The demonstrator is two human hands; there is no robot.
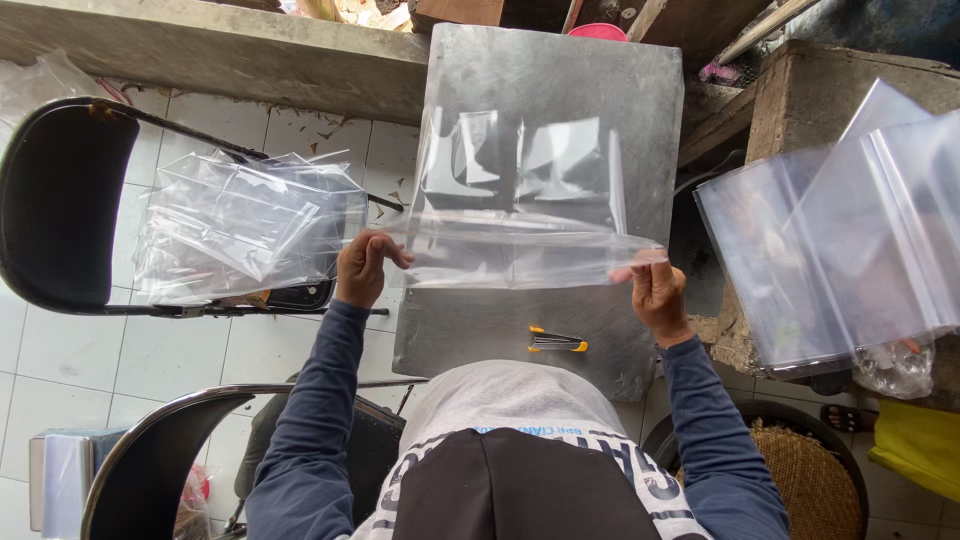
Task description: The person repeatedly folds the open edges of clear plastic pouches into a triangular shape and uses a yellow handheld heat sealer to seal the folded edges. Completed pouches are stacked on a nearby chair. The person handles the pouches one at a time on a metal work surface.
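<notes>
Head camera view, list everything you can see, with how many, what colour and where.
clear plastic sheet: one, transparent, stretched between both hands above the metal plate
metal plate: one, grey, centre
stapler: one, yellow and black, on the plate's near edge
heap of plastic bags: one, clear, on the chair seat at left
folding chair: one, black, left
stack of plastic sheets: one, clear, right
woven basket: one, brown, lower right
left hand: grip on the sheet's left edge
right hand: grip on the sheet's right edge
</notes>
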